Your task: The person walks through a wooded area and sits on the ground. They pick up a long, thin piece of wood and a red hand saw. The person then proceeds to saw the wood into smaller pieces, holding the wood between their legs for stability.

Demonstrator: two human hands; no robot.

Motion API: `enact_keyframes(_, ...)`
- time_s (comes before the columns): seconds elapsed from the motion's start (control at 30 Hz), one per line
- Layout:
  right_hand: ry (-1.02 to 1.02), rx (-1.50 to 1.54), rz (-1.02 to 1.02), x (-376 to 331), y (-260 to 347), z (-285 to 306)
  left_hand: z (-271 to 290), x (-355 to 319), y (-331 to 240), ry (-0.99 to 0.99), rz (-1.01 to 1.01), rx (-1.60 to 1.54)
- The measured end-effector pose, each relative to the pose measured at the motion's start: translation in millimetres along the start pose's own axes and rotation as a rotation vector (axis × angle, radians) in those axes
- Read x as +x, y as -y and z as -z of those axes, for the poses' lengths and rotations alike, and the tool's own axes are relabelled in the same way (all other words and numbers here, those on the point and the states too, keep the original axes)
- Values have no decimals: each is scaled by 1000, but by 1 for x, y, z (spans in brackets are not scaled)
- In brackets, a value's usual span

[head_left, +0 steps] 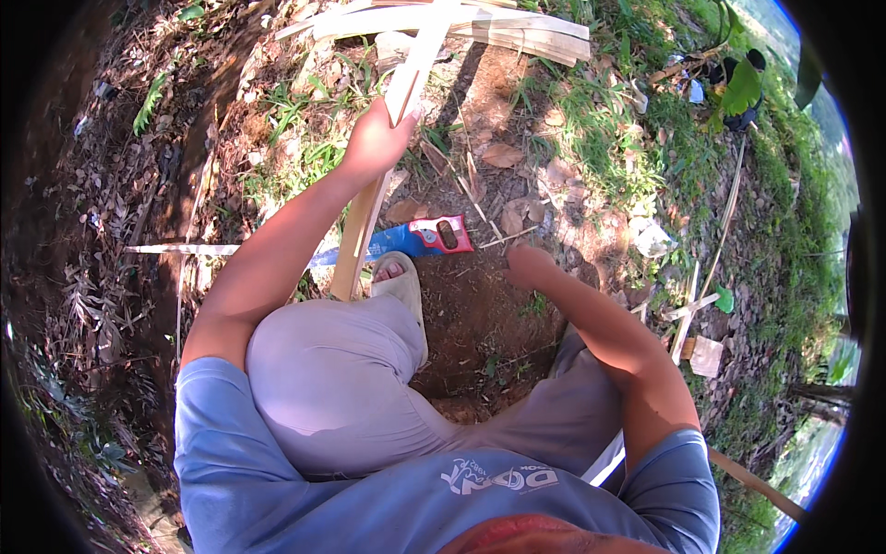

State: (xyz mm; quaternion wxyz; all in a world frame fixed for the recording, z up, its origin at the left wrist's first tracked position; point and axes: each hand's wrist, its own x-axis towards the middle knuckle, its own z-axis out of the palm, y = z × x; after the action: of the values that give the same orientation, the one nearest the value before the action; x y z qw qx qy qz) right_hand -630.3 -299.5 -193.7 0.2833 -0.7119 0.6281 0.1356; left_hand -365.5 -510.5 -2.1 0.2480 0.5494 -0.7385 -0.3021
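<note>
My left hand [377,138] grips a long pale wooden slat [420,55] that slants from the pile at the top down to my sandalled foot [397,277]. A hand saw with a red and black handle [441,234] and a blue blade lies on the bare dirt just beyond that foot. My right hand [528,268] hovers low over the soil to the right of the saw, fingers curled, holding nothing I can make out. I am crouched, with my grey trousers and blue shirt filling the lower middle.
A stack of pale split slats [517,32] lies at the top. Thin strips [688,309] and white scraps litter the grass on the right. Dry leaves and twigs cover the shaded ground on the left, with one white strip [185,248] lying flat.
</note>
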Motion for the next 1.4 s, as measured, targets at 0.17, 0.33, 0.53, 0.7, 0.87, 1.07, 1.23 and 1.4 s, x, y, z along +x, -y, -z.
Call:
enact_keyframes(0.17, -462, 451, 6, 64, 33, -33, -16, -9, 24, 36, -222, -33)
enact_keyframes(0.33, -442, 753, -222, 93, 86, -46, -5, -20, 20, 205, -187, 75)
enact_keyframes(0.53, -449, 909, -345, 81, 114, 13, 2, -27, 30, 250, -379, 165)
enact_keyframes(0.7, -458, 1066, 109, 99, 129, 48, 13, -28, 38, 222, -413, 84)
enact_keyframes(0.87, 112, 1471, 182, 76, 147, 82, 27, -13, 43, 195, -353, 41)
enact_keyframes(1.07, -39, 1550, 197, -15, 103, 138, 46, -7, 73, 163, -152, 243)
enact_keyframes(1.23, -247, 1265, 44, -101, 78, 168, 51, -18, 95, 263, 98, 285)
enact_keyframes(1.4, -476, 1061, 53, -152, 52, 171, 38, -43, 129, 281, 22, 308)
